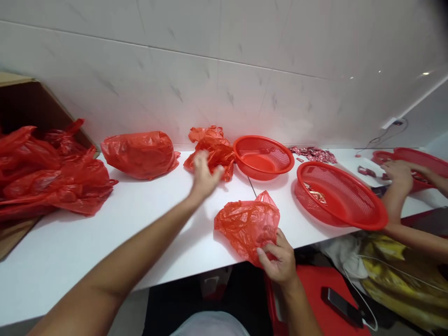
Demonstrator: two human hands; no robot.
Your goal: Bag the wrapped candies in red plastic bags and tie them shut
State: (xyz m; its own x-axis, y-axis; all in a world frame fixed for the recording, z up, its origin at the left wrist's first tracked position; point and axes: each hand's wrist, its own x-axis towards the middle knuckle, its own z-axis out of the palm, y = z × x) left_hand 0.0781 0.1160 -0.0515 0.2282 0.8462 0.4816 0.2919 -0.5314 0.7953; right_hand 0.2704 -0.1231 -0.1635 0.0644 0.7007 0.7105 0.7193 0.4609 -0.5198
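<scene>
My left hand [205,173] reaches across the white counter [150,219] and touches a crumpled red plastic bag [214,148] near the wall; its fingers look loosely spread. My right hand [280,259] grips the near edge of another red plastic bag [247,221] at the counter's front edge. A red mesh basket [263,156] stands right of the far bag. A bigger red basket [338,196] holding a small wrapped piece sits at the right, tilted.
A full red bag [140,154] lies by the wall. More red bags [49,172] spill from a cardboard box at left. Another person's hand [399,175] works at a red basket [420,161] at far right. A phone [341,305] lies on a red stool below.
</scene>
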